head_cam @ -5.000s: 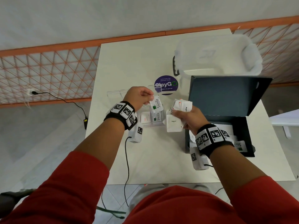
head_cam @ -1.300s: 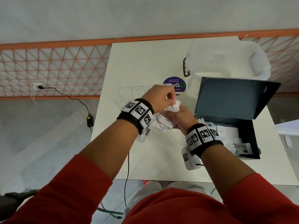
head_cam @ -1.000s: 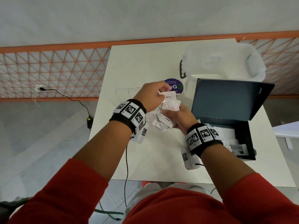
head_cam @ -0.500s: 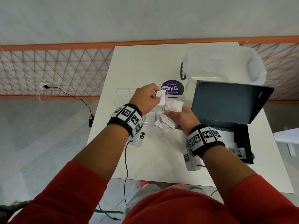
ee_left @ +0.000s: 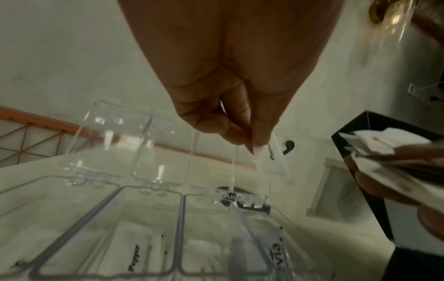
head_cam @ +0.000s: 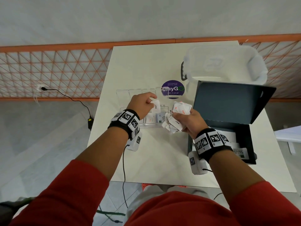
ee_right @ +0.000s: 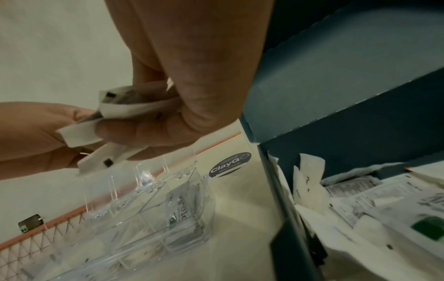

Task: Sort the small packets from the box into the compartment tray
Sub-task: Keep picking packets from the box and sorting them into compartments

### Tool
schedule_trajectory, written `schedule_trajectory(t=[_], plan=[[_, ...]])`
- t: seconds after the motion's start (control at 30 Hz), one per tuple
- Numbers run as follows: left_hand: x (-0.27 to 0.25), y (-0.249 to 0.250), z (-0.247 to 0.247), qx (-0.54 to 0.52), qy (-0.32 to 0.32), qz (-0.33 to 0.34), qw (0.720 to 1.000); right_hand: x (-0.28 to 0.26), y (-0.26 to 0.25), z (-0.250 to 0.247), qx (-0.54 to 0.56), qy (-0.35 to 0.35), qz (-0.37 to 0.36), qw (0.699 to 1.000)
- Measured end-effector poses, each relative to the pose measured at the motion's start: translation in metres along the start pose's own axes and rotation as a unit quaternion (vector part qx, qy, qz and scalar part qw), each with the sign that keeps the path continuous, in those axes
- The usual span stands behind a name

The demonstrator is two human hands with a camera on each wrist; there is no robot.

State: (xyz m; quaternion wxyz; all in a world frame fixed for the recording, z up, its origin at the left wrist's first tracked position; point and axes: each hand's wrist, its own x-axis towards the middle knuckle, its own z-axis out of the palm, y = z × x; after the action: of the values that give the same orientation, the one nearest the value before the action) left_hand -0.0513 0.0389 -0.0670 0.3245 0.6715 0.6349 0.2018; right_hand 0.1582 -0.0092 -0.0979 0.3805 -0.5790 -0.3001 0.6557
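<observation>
A small white paper pepper packet [head_cam: 156, 106] hangs pinched between thumb and fingertips of the left hand [head_cam: 141, 105], above the clear plastic compartment tray [head_cam: 147, 125], whose near compartments already hold white packets and a Stevia one. Just to the right, the right hand [head_cam: 189, 121] clutches a crumpled bunch of white packets [head_cam: 176, 118]. Beside it on the white table [head_cam: 146, 66] stands the open dark blue cardboard box [head_cam: 228, 115], with more packets inside.

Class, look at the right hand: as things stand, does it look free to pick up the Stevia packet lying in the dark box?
Probably not yet. The right hand is full, gripping a bunch of packets, though nothing covers the Stevia packet in the open dark box beside the wrist.
</observation>
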Motion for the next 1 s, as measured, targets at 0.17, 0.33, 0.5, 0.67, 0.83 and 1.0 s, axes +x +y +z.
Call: schedule_trajectory(t=[0.17,0.33,0.5,0.67,0.83,1.0], plan=[[0.006,0.002,0.022,0.033,-0.025,-0.009,0.999,-0.004,0.004,-0.01,0.018,0.017,0.0,1.0],[0.011,0.004,0.038,0.054,-0.037,-0.006,0.998,-0.009,0.004,-0.022,0.025,0.033,0.0,0.999],[0.02,-0.006,0.015,0.04,0.006,-0.023,0.999,-0.011,0.002,-0.027,0.042,0.038,0.001,0.998],[0.019,-0.031,-0.018,0.046,-0.001,-0.077,0.996,-0.01,-0.001,-0.017,0.037,0.031,0.002,0.999],[0.009,-0.052,-0.024,0.051,-0.024,-0.098,0.994,-0.005,0.0,-0.001,0.022,0.013,0.003,1.0],[0.01,-0.057,-0.013,0.176,-0.082,-0.074,0.978,0.0,0.004,0.007,0.011,0.001,0.002,1.0]])
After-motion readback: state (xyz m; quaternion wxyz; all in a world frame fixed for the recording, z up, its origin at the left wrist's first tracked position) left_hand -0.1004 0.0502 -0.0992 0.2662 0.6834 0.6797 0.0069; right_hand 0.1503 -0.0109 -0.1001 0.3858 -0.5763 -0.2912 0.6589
